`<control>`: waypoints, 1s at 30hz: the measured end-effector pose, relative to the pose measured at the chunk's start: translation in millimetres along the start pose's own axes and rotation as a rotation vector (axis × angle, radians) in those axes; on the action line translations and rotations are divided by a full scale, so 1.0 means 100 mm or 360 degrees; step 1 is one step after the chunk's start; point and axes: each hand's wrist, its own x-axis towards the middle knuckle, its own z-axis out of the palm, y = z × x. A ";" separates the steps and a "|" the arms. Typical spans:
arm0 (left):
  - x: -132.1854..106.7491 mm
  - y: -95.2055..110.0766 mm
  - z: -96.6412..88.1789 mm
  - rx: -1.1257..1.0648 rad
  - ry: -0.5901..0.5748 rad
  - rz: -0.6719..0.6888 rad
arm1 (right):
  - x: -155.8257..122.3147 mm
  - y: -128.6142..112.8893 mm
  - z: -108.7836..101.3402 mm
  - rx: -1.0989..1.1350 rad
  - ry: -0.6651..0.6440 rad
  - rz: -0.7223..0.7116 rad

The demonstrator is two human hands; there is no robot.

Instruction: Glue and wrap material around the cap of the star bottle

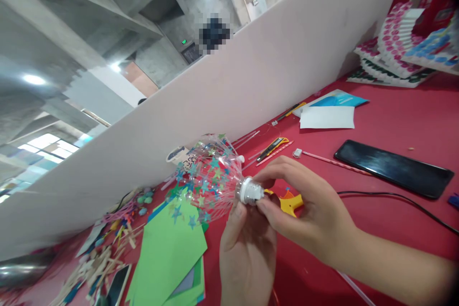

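Observation:
A clear plastic bottle (215, 177) lies tilted in front of me, covered with green and blue star shapes and fine strips that fan out from its neck. My left hand (249, 253) is closed around it just below the white ring (247, 190) at the neck. With thumb and fingers my right hand (311, 205) pinches a small translucent white piece (256, 192) at the neck's mouth. Behind the right fingers shows part of a yellow tool (292, 204), perhaps a glue gun, mostly hidden.
Green paper sheets (172, 248) lie left of my hands, beside a pile of small craft pieces (103, 258). Beyond them are a yellow box cutter (274, 148) and a striped stick (337, 162). A black phone (394, 167), a cable (394, 195) and white paper (327, 117) are at right.

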 end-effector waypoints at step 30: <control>0.01 0.02 0.05 -0.0049 0.0184 -0.0097 | 0.01 0.02 0.00 -0.0001 0.0005 0.0112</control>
